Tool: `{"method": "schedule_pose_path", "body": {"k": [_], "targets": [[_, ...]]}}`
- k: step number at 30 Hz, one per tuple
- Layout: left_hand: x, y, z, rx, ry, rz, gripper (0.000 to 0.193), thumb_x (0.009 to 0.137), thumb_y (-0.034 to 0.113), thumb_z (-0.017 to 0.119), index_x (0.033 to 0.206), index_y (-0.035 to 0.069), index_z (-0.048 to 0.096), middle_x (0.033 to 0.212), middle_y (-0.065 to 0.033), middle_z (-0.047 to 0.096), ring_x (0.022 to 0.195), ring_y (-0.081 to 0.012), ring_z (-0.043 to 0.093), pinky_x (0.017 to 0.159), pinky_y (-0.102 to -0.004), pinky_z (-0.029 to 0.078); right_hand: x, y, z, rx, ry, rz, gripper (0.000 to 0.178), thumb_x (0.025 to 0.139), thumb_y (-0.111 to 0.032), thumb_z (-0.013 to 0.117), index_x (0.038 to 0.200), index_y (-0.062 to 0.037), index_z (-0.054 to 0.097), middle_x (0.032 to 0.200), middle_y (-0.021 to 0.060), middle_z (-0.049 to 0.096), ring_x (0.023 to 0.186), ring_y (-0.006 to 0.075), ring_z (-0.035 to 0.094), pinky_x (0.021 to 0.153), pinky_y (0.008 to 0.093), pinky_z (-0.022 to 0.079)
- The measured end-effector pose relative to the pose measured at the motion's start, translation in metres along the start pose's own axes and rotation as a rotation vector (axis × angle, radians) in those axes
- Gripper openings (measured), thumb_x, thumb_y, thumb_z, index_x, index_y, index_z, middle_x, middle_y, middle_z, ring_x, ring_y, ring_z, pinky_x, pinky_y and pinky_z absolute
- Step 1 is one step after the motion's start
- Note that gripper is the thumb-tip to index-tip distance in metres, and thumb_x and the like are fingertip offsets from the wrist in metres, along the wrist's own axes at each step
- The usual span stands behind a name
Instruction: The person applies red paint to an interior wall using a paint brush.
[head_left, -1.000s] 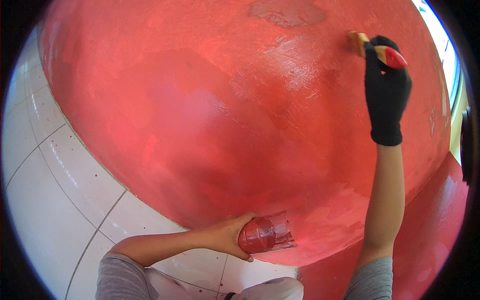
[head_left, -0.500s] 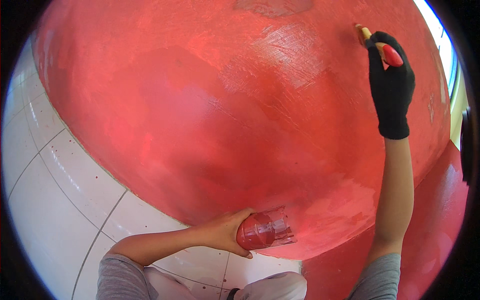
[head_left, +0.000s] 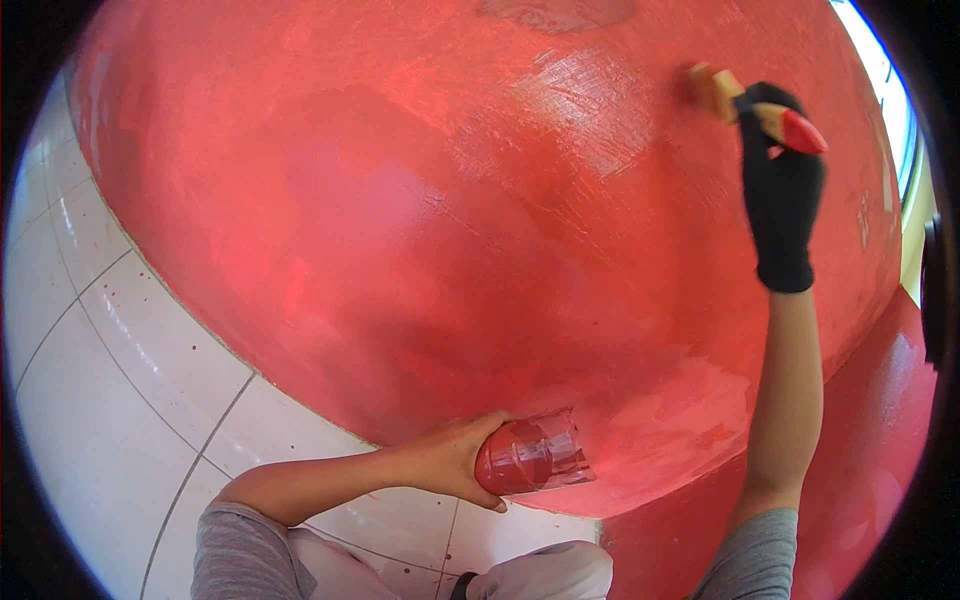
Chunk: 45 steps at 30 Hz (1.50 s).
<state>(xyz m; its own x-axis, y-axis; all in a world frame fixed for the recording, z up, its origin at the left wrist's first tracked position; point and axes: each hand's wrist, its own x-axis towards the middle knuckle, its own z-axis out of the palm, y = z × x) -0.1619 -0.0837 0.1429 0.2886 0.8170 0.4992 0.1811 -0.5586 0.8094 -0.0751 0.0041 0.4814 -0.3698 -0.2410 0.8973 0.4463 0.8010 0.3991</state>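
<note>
My right hand [head_left: 785, 185], in a black knit glove, is closed round the handle of a paintbrush [head_left: 718, 94]. The brush has a wooden body and a red handle end; its bristles are blurred, at the upper right of a red-painted wall [head_left: 380, 250]. Whether they touch the wall I cannot tell. Low in the middle, my bare left hand [head_left: 455, 460] grips a clear plastic cup [head_left: 535, 452] with red paint inside. The cup lies tilted, its jagged, paint-smeared rim toward the right. Wet, shiny brush strokes show on the wall left of the brush.
White floor tiles [head_left: 110, 390] with red drips run along the wall's lower left edge. At the right a glossy red surface [head_left: 860, 450] adjoins the wall. A bright window [head_left: 885, 70] stands at the upper right. My knees are at the bottom.
My right hand has moved slightly down, and the brush has swung to the left and down across the wall. My left hand and the cup have hardly moved.
</note>
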Motion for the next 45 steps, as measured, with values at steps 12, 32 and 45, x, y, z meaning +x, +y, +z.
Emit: {"method": "schedule_pose_path", "body": {"k": [12, 32, 45], "targets": [[0.000, 0.000, 0.000, -0.019, -0.008, -0.023, 0.089, 0.057, 0.031, 0.085, 0.127, 0.004, 0.037, 0.114, -0.0192, 0.057, 0.105, -0.0341, 0.058, 0.086, -0.0414, 0.048, -0.020, -0.004, 0.014, 0.053, 0.047, 0.042, 0.013, 0.089, -0.013, 0.062, 0.097, -0.0027, 0.060, 0.085, 0.0033, 0.064, 0.079, 0.0092, 0.059, 0.070, 0.0242, 0.047], [0.002, -0.009, 0.001, -0.020, 0.001, -0.056, 0.086, 0.056, 0.031, 0.084, 0.124, 0.004, 0.039, 0.111, -0.0188, 0.058, 0.101, -0.0353, 0.059, 0.084, -0.0419, 0.049, -0.055, -0.002, 0.002, 0.108, -0.142, -0.007, 0.011, 0.085, -0.005, 0.064, 0.095, -0.0029, 0.061, 0.089, 0.0061, 0.063, 0.084, 0.0114, 0.060, 0.075, 0.0258, 0.047], [-0.006, -0.008, -0.037, 0.007, 0.194, -0.047, 0.104, 0.049, 0.025, 0.092, 0.133, 0.002, 0.036, 0.124, -0.0136, 0.051, 0.115, -0.0229, 0.051, 0.097, -0.0335, 0.041, -0.140, -0.032, -0.063, 0.656, -0.256, 0.772, 0.027, 0.092, -0.021, 0.057, 0.107, 0.0017, 0.053, 0.096, 0.0097, 0.054, 0.074, 0.0188, 0.057, 0.058, 0.0290, 0.045]]}}
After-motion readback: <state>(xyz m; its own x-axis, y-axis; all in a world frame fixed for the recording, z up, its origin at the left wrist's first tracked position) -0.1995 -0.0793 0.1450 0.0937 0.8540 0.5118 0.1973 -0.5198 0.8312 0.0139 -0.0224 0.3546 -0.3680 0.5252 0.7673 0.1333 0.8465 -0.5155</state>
